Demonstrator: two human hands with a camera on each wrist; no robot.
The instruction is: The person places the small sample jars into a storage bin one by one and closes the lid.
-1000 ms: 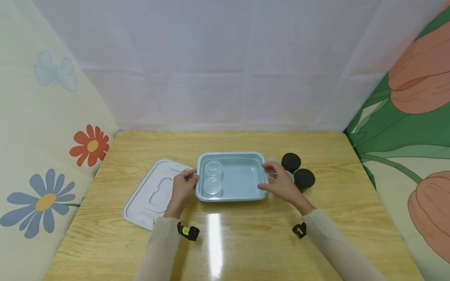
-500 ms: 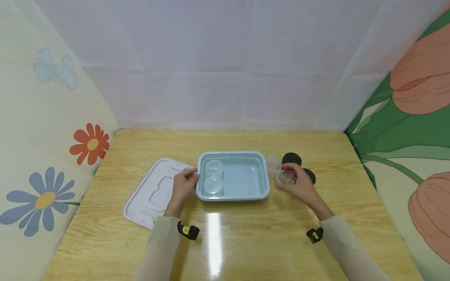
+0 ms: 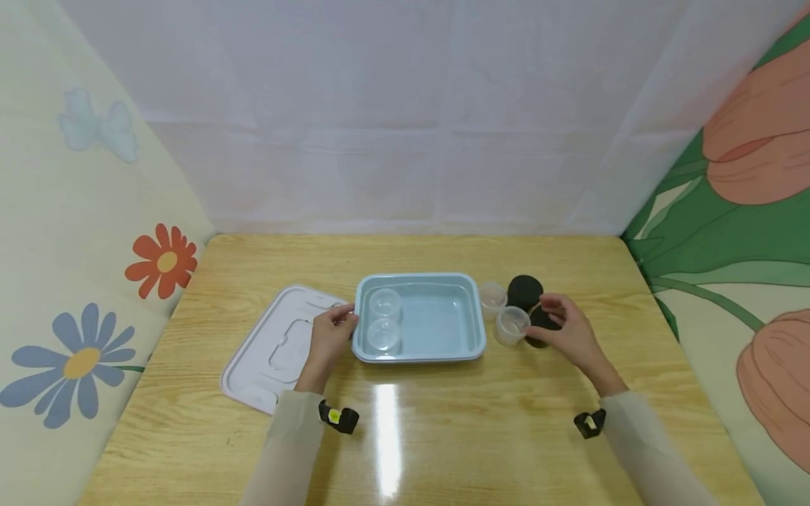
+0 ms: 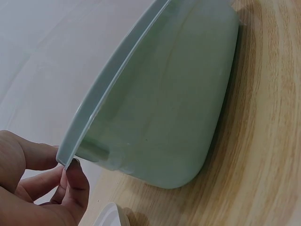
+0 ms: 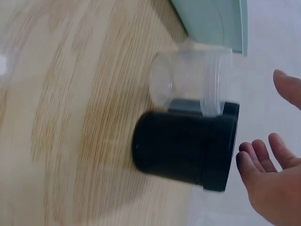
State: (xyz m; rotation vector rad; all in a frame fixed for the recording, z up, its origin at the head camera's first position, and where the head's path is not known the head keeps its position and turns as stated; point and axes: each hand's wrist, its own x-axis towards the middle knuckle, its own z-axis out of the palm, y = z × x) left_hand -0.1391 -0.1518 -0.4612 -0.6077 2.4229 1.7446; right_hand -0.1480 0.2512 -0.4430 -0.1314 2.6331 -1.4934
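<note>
On the table, a light blue rectangular tub [image 3: 436,325] has two clear round lidded jars [image 3: 384,336] standing in its left end. My left hand [image 3: 331,339] pinches the tub's left rim between thumb and fingers, which the left wrist view shows at the rim's corner [image 4: 70,146]. My right hand [image 3: 571,339] hovers over the front black jar [image 3: 536,330], thumb and fingers spread apart. In the right wrist view its fingers stand just off that black jar's lid [image 5: 218,153]. Left of it is a clear jar [image 3: 510,327]; behind stand another clear jar [image 3: 492,299] and another black jar [image 3: 524,291].
A white lid [image 3: 285,344] lies slanted on the table left of the tub, partly behind my left hand. The wooden table [image 3: 455,436] meets a white cloth wall [image 3: 405,176] at the back. Flowered cloths [image 3: 759,232] hang at both sides.
My right hand has moved right, from the tub's right edge past the front clear jar to the front black jar. The left hand has stayed on the rim.
</note>
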